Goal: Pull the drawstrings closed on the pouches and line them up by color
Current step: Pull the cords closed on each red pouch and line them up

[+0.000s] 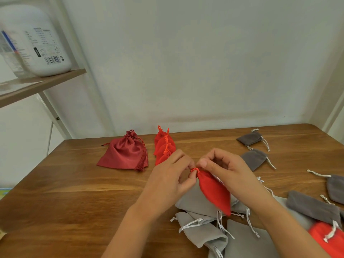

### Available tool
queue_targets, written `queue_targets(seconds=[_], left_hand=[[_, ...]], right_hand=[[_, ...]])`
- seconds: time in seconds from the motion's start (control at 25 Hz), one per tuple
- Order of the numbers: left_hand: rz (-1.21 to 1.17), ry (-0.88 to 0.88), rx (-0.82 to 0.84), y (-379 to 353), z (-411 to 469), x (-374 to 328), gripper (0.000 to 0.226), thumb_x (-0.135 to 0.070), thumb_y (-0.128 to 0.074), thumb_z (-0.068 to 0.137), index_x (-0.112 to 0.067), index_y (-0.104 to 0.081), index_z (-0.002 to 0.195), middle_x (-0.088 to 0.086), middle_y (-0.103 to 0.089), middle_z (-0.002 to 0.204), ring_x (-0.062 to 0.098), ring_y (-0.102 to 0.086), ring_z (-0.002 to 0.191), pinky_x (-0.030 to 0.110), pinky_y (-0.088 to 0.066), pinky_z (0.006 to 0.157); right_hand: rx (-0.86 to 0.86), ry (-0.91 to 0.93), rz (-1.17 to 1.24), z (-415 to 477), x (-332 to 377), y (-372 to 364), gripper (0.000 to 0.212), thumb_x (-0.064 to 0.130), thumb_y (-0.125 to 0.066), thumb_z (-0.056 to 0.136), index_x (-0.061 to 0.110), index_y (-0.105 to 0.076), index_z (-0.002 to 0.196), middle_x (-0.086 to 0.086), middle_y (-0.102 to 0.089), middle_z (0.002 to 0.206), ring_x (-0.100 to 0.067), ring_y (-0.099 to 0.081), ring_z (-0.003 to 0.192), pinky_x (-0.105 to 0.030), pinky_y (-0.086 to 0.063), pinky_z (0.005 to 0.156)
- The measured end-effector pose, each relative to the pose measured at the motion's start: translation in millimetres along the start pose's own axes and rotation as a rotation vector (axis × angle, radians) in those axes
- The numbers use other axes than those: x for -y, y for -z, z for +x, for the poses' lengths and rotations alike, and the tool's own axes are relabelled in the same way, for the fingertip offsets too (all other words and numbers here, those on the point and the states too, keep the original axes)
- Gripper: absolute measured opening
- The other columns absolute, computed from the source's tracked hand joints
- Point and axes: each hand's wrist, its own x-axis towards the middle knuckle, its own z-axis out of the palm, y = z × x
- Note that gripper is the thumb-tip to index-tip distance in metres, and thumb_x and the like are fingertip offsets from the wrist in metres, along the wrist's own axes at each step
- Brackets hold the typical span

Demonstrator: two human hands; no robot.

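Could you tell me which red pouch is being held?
The bright red pouch held up between the left hand and right hand; the red row and dark red pouch lie on the table.

Satin dark-red pouch [124, 154], wood-grain table [74, 183]

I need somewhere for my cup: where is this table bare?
The wooden table is bare at the near left, in front of the dark red satin pouch. A smaller gap lies at the back between the bright red pouch row and the dark grey velvet pouches. The light grey pouch pile crowds the near right.
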Motion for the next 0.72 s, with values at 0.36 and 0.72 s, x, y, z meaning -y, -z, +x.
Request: queue_targets(seconds=[0.36,0.72], left_hand=[[0.135,-0.151,-0.138,-1.9,0.0,-3.4,0.014,-0.021,-0.058,0.086,-0.015,-0.059,0.073,-0.020,-0.032,0.079,-0.008,-0.027,0.070,0.003,-0.028,0.062],[0.031,-0.238,-0.092,-8.7,-2.4,0.2,0.015,-0.025,-0.063,0.088,-0.015,-0.072,0.093,-0.007,-0.065,0.089,-0.003,-0.057,0.083,0.012,-0.048,0.072]], right_hand=[[0.070,-0.049,0.146,1.7,5.9,14.4,0.037,-0.010,-0.065,0.081,0.010,-0.034,0.084,-0.018,-0.072,0.086,-0.030,-0.071,0.082,-0.029,-0.057,0.073],[0.206,-0.062,0.096,-0.2,3.2,27.5,0.040,-0.013,-0.067,0.078,0.010,-0.035,0.083,-0.012,-0.068,0.084,-0.022,-0.062,0.075,-0.027,-0.052,0.069]])
